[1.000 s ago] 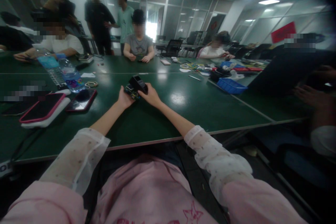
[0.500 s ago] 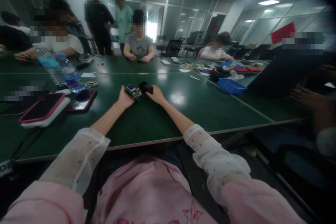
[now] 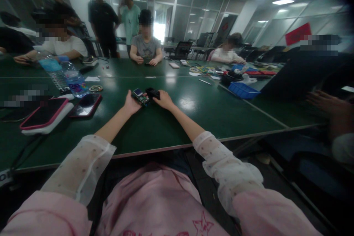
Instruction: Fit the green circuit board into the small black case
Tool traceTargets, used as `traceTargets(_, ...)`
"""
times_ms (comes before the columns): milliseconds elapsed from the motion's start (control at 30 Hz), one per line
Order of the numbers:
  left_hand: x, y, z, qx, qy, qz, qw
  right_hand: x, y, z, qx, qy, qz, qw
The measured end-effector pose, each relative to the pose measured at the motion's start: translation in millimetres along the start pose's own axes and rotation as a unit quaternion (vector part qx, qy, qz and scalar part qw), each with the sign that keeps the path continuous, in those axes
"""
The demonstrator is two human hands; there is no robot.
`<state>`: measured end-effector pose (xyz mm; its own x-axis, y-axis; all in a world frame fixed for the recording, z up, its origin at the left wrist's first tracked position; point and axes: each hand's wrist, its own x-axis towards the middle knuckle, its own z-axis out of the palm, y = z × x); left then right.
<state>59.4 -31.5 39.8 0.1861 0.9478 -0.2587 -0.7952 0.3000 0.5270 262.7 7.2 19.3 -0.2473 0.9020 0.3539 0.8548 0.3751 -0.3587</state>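
My left hand (image 3: pixel 132 104) is closed round a green circuit board (image 3: pixel 141 97) that carries a small screen, which faces up. Just to its right, my right hand (image 3: pixel 165 100) grips a small black case (image 3: pixel 152 93) by its right side. The case sits close beside the board's upper right edge; whether the two touch I cannot tell. Both hands are over the green table (image 3: pixel 155 125), at about the middle of my reach.
On the left stand two plastic bottles (image 3: pixel 74 79), near a phone (image 3: pixel 86 105) and a pink-framed phone (image 3: pixel 44 113). A coil (image 3: pixel 95 88) lies behind them. To the right are a blue bin (image 3: pixel 243 90), tangled cables (image 3: pixel 204 70) and a pen (image 3: pixel 205 82). Several people sit or stand around.
The black case in my right hand has tilted flatter and shifted slightly left. My left hand and the circuit board have stayed in nearly the same place.
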Motion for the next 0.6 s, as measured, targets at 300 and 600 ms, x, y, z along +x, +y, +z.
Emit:
traceTargets(300,-1.2,-0.2,1.2,-0.007,0.004,0.000,1.000,-0.1,0.1,1.2,0.003,0.006,0.000,1.000)
traceTargets(600,-1.8,-1.0,1.1,0.006,0.000,0.008,1.000,-0.1,0.4,1.1,0.000,0.002,-0.002,1.000)
